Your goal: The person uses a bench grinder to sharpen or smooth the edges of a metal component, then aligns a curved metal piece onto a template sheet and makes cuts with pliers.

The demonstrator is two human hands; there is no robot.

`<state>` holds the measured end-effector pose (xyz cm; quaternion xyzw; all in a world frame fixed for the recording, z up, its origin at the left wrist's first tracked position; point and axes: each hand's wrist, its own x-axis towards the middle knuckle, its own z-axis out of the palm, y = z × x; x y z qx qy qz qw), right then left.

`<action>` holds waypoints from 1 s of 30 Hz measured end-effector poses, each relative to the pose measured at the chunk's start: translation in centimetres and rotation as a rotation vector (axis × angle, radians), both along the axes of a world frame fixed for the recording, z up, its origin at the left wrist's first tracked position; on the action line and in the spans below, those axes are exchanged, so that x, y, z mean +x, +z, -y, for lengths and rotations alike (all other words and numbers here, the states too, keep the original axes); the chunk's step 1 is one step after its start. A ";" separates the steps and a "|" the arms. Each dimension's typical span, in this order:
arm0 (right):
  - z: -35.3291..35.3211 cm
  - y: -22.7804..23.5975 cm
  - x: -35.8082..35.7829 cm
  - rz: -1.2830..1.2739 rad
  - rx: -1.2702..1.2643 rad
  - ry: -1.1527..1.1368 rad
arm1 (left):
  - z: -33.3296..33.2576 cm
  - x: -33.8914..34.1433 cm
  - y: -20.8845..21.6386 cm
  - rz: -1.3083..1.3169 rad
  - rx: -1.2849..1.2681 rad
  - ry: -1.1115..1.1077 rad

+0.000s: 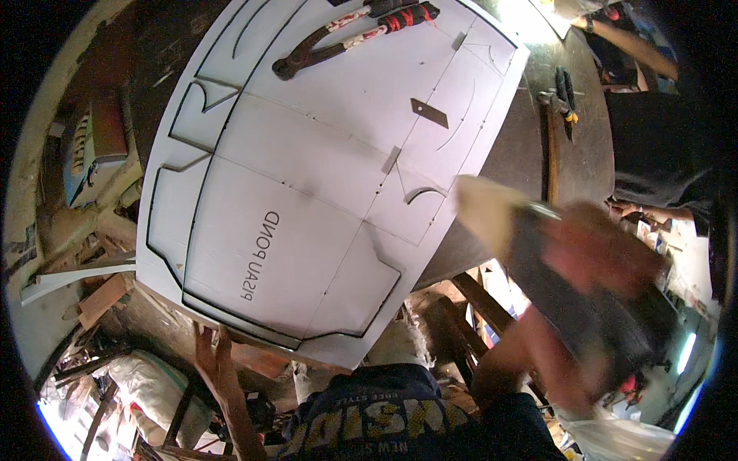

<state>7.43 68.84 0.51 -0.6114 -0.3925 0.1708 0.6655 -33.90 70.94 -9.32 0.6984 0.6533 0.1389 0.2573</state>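
A white board (288, 200) with black metal strips set into its lines lies before me, mirrored lettering on its face. My left hand (215, 357) is at its near left edge, fingers stretched up against the rim and apart; their tips are partly hidden. To the right of the board, my right hand (600, 257) is wrapped around a dark, blocky object with a pale tan end (484, 211). Motion smears it, so its kind is unclear. On the board's far part rest pincers (307, 52) with red-and-black wrapped handles and a small flat metal piece (429, 113).
Beyond the board's right edge, a hammer (551, 150) with a wooden handle and pliers (567, 100) lie on the dark table (507, 154). Another person's arm (630, 48) shows at the far right. Wood scraps (104, 300) and a pale sack (150, 384) are at lower left.
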 end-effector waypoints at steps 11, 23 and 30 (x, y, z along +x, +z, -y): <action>1.3 -1.7 12.9 -0.037 -0.482 -0.418 | -8.8 22.1 6.3 0.105 0.501 -0.662; 3.4 -11.6 14.2 0.938 -0.846 -0.510 | -11.0 33.3 3.6 -0.023 0.126 -0.969; 3.0 -11.4 14.3 0.899 -0.812 -0.496 | -10.9 33.6 4.5 -0.130 0.078 -0.880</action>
